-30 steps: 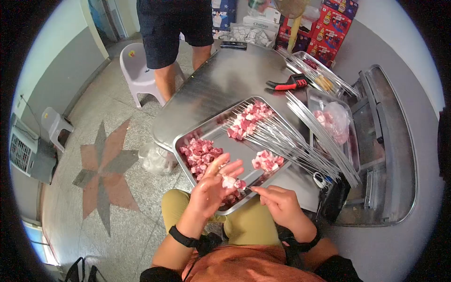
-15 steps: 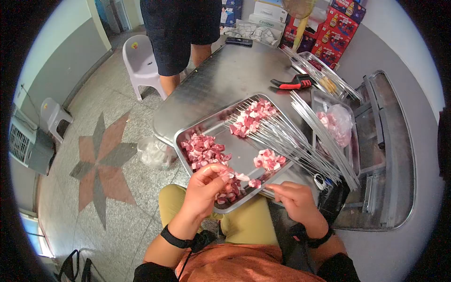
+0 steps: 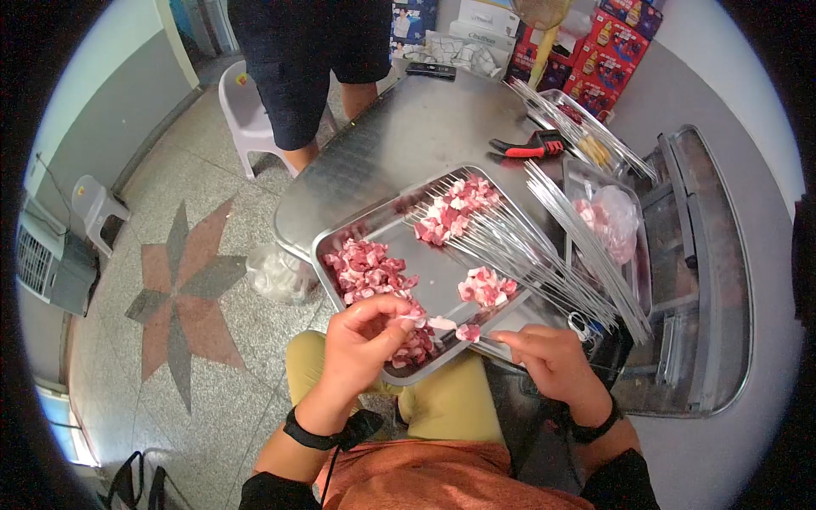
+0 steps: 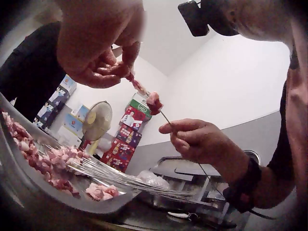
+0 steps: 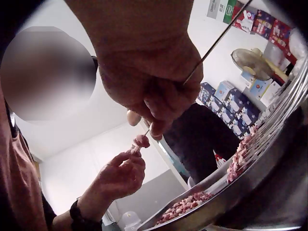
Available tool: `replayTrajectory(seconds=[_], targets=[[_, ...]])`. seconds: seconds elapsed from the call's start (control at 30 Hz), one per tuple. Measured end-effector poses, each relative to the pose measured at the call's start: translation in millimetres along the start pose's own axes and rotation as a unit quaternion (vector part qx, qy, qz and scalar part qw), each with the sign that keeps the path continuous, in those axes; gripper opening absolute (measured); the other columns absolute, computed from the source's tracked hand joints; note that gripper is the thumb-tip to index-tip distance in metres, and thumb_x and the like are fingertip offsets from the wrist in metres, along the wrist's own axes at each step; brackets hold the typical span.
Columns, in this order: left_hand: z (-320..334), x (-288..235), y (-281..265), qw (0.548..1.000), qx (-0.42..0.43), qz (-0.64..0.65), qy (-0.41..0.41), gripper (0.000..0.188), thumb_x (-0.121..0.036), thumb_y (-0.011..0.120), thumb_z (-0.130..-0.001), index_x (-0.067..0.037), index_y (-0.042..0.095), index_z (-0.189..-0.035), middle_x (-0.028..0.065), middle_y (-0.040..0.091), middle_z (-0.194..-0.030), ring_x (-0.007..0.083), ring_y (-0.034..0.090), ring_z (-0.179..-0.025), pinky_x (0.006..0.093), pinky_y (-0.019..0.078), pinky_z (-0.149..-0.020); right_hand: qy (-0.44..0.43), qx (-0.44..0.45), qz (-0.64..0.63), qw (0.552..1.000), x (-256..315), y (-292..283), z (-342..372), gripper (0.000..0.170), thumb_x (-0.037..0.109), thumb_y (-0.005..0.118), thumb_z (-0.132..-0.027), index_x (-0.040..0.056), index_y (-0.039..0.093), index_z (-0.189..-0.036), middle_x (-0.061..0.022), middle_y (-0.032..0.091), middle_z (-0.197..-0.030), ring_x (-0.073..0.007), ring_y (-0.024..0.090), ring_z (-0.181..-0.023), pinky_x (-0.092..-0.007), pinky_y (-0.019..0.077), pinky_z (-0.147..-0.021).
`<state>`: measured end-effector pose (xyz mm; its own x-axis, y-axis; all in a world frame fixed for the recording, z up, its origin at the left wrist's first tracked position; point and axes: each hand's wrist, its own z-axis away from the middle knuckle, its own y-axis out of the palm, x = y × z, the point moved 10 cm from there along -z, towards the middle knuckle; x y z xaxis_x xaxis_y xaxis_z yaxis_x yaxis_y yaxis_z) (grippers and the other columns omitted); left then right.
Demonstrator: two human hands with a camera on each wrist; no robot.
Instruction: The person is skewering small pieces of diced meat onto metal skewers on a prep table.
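Your two hands are apart, facing each other over the near edge of the metal tray (image 3: 438,276), joined only by the meat and skewer between them. Your left hand (image 3: 361,342), above the near part of the tray, pinches a pale strip of meat (image 3: 442,323) between thumb and fingers. Your right hand (image 3: 546,361), just outside the tray's near right side, grips a thin metal skewer (image 5: 217,43), its forefinger pointing along it toward your left hand. A small reddish piece of meat (image 3: 467,332) sits at the skewer's tip, right beside the strip; whether the tip has entered the strip, you cannot tell from these views.

Inside the tray, a heap of loose meat chunks (image 3: 370,268) runs along the left side and down toward you, partly under your left hand. At the tray's far end lie several loaded skewers (image 3: 459,208), side by side, their bare shafts fanning out over its right rim. A separate cluster of meat (image 3: 487,287) rests at the tray's right side, nearer you.

The tray stands on a metal table (image 3: 399,127), its near corner reaching over your lap. To the right of the tray lies a bundle of bare skewers (image 3: 586,246), with a plastic bag (image 3: 619,225) of pinkish contents past it. Beyond the tray is a red and black tool (image 3: 529,148).
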<state>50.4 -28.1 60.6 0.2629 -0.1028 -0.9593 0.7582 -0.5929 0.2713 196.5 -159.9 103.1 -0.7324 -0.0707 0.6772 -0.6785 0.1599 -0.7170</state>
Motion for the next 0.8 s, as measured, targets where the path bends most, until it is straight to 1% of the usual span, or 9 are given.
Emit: replayTrajectory(seconds=[0.17, 0.23, 0.43, 0.5, 0.57, 0.63, 0.67, 0.73, 0.8], targets=[[-2.8, -4.2, -0.9, 0.997, 0.008, -0.077, 0.004, 0.009, 0.002, 0.061, -0.077, 0.001, 0.062, -0.086, 0.0037, 0.061, -0.086, 0.0101, 0.057, -0.078, 0.0234, 0.0459, -0.068, -0.016, 0.034, -0.016, 0.999, -0.8, 0.6, -2.1, 0.038, -0.002, 0.051, -0.075, 0.0085, 0.059, -0.110, -0.0114, 0.053, -0.066, -0.0265, 0.055, -0.059, -0.0338, 0.0444, -0.055], [-3.4, 1.4, 1.9, 0.997, 0.036, -0.066, -0.028, 0.010, 0.000, 0.061, -0.080, 0.002, 0.064, -0.089, 0.0021, 0.062, -0.082, 0.0062, 0.055, -0.071, 0.0190, 0.0449, -0.062, -0.019, 0.045, -0.020, 0.999, -1.9, 0.8, -4.2, 0.038, -0.002, 0.050, -0.075, 0.0084, 0.059, -0.110, -0.0113, 0.053, -0.066, -0.0262, 0.055, -0.058, -0.0334, 0.0444, -0.055], [-7.6, 21.4, 7.2, 0.990, 0.083, -0.034, -0.111, 0.009, -0.002, 0.058, -0.083, 0.002, 0.064, -0.089, 0.0045, 0.062, -0.085, 0.0070, 0.056, -0.073, 0.0198, 0.0458, -0.065, -0.029, 0.054, -0.044, 0.997, -12.5, 9.4, -4.9, 0.039, -0.002, 0.049, -0.074, 0.0081, 0.058, -0.111, -0.0107, 0.053, -0.065, -0.0254, 0.056, -0.058, -0.0318, 0.0450, -0.054], [-10.6, 18.4, 7.9, 0.991, 0.096, -0.066, -0.065, 0.011, -0.001, 0.057, -0.084, 0.002, 0.063, -0.093, 0.0057, 0.062, -0.088, 0.0090, 0.057, -0.079, 0.0211, 0.0468, -0.068, -0.025, 0.048, -0.048, 0.997, -11.4, 12.2, -3.8, 0.039, -0.002, 0.050, -0.074, 0.0085, 0.059, -0.111, -0.0107, 0.054, -0.067, -0.0250, 0.056, -0.059, -0.0317, 0.0453, -0.054], [-13.0, 11.2, 14.8, 0.989, 0.112, -0.098, -0.015, 0.014, 0.001, 0.055, -0.084, 0.002, 0.062, -0.096, 0.0070, 0.062, -0.091, 0.0111, 0.058, -0.084, 0.0224, 0.0479, -0.071, -0.043, 0.009, 0.044, 0.998, -2.1, 7.4, -3.5, 0.041, 0.000, 0.051, -0.073, 0.0103, 0.057, -0.113, -0.0098, 0.054, -0.069, -0.0241, 0.057, -0.061, -0.0327, 0.0451, -0.053], [-2.6, 42.1, 5.8, 0.977, 0.007, 0.137, -0.162, 0.021, -0.010, 0.050, -0.089, 0.002, 0.056, -0.106, 0.0107, 0.061, -0.100, 0.0181, 0.057, -0.097, 0.0291, 0.0485, -0.079, -0.032, -0.009, 0.112, 0.993, -0.3, 12.4, -0.2, 0.043, 0.001, 0.052, -0.072, 0.0096, 0.056, -0.115, -0.0091, 0.052, -0.068, -0.0235, 0.056, -0.061, -0.0329, 0.0450, -0.052], [1.7, 48.6, 3.9, 0.977, 0.006, 0.137, -0.162, 0.021, -0.010, 0.050, -0.089, 0.002, 0.056, -0.106, 0.0107, 0.061, -0.100, 0.0181, 0.057, -0.097, 0.0291, 0.0485, -0.079, -0.019, -0.024, 0.177, 0.984, -0.8, 14.8, 2.0, 0.045, 0.003, 0.053, -0.071, 0.0089, 0.054, -0.116, -0.0083, 0.050, -0.068, -0.0228, 0.055, -0.060, -0.0330, 0.0448, -0.052], [18.4, 81.7, 13.5, 0.898, -0.009, 0.331, -0.290, 0.032, -0.026, 0.043, -0.093, 0.000, 0.050, -0.111, 0.0139, 0.059, -0.107, 0.0244, 0.056, -0.102, 0.0363, 0.0469, -0.085, -0.042, -0.037, 0.211, 0.976, 4.4, 23.2, 5.7, 0.047, 0.004, 0.053, -0.070, 0.0072, 0.053, -0.117, -0.0073, 0.049, -0.067, -0.0224, 0.053, -0.060, -0.0327, 0.0449, -0.051], [27.1, 87.8, 22.5, 0.895, 0.006, 0.313, -0.317, 0.040, -0.036, 0.037, -0.094, -0.002, 0.051, -0.108, 0.0155, 0.058, -0.109, 0.0260, 0.056, -0.103, 0.0379, 0.0445, -0.088, -0.062, -0.046, 0.242, 0.967, 7.1, 32.6, 11.0, 0.049, 0.005, 0.053, -0.070, 0.0055, 0.052, -0.118, -0.0063, 0.047, -0.067, -0.0220, 0.052, -0.059, -0.0325, 0.0449, -0.051]])
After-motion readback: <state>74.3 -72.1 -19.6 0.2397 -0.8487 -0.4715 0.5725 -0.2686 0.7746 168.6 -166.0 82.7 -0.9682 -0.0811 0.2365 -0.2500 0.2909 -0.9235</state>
